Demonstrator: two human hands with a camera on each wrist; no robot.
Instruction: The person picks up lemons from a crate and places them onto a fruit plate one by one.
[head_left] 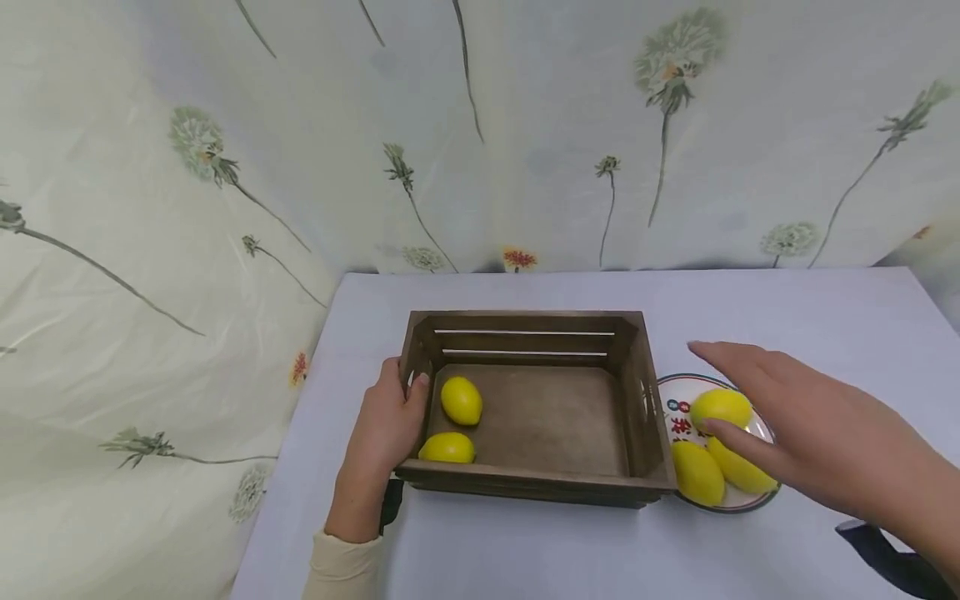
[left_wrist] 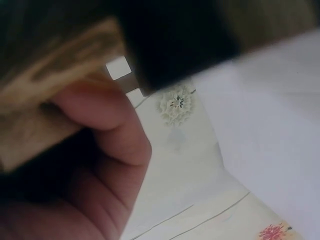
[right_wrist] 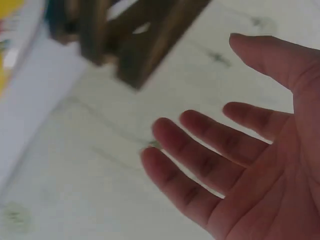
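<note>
My left hand [head_left: 386, 421] grips the left end of a brown wooden crate [head_left: 536, 479], thumb over the rim. In the left wrist view, curled fingers [left_wrist: 120, 130] hook into the crate's wood. Inside the crate, at its left, lie two lemons: an upper lemon [head_left: 461, 401] and a lower lemon [head_left: 447, 448]. To the right of the crate, my right hand [head_left: 817, 425] hovers over a plate [head_left: 678, 387] with three lemons [head_left: 697, 473]. Its fingers are extended and spread, with nothing held, as the right wrist view shows. Part of the plate is hidden beneath that hand.
A white-covered table [head_left: 517, 550] bears the crate and plate. Behind it and at the left hangs a pale curtain [head_left: 525, 167] printed with dandelions. The crate's right end stands against or slightly over the plate's left rim; contact cannot be told.
</note>
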